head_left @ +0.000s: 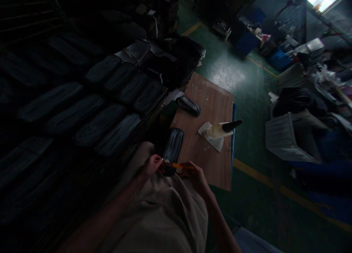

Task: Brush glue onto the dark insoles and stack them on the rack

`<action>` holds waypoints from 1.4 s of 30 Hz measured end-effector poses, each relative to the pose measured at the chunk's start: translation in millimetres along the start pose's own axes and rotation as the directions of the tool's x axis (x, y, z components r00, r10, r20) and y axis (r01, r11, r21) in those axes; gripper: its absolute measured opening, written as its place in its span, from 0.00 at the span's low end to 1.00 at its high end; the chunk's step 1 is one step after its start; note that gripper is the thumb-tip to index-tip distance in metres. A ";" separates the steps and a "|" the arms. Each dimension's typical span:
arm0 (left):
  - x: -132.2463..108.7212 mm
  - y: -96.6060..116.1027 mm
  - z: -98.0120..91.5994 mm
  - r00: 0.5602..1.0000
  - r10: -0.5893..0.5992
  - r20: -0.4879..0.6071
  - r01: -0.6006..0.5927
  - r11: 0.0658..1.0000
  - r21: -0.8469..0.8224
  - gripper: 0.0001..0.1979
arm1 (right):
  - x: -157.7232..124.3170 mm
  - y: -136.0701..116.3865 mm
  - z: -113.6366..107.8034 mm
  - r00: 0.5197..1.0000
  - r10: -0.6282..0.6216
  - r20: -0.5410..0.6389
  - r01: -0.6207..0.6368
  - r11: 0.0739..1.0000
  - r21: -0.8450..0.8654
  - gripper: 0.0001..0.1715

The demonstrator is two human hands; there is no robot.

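- A dark, elongated pad [175, 142] with whitish streaks lies at the near left edge of the tabletop [210, 168], its near end by the person's lap.
- An orange-handled tool [180, 166] crosses the pad's near end, its pale tip to the left.
- Right hand [194, 173]: its grip is closed, the fingers around the tool's handle.
- Left hand [154, 164]: fingers drawn together at the pad's left edge, near the tool's tip; too dark to tell what its grip has hold of.
- On the wooden tabletop beyond: a second dark pad [189, 105] at the left edge, and a pale container [218, 131] on white paper [218, 143], a dark object jutting from it.
- Left: rows of similar streaked pads [100, 124], in deep shadow.
- Right: green floor [253, 135] and a pale crate [280, 139].
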State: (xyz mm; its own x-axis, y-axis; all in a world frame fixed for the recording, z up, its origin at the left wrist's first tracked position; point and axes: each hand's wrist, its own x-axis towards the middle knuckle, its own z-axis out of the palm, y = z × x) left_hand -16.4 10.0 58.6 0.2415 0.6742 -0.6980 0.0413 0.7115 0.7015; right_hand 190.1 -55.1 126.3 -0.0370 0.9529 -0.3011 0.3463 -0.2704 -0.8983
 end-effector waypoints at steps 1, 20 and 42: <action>1.0 -1.2 0.2 1.000 0.000 -0.002 0.000 1.000 0.003 0.13 | 2.8 -0.9 -3.7 1.000 -0.008 -0.018 0.008 1.000 0.016 0.15; 5.6 -10.9 -4.3 0.998 0.056 0.010 -0.056 0.998 -0.011 0.18 | 99.1 -8.5 -9.1 0.945 -0.264 -0.193 0.140 0.860 -0.491 0.15; 16.4 -26.5 -5.1 0.996 0.089 0.020 -0.088 0.995 -0.057 0.22 | 99.9 -4.1 -11.7 0.952 -0.251 -0.176 0.078 0.753 -0.653 0.14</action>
State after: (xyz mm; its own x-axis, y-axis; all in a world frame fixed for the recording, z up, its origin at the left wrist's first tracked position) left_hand -18.5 3.3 27.8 0.2637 0.7307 -0.6297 -0.0353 0.6597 0.7507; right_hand 195.9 42.7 103.7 0.0430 0.9991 -0.0043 0.8701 -0.0396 -0.4914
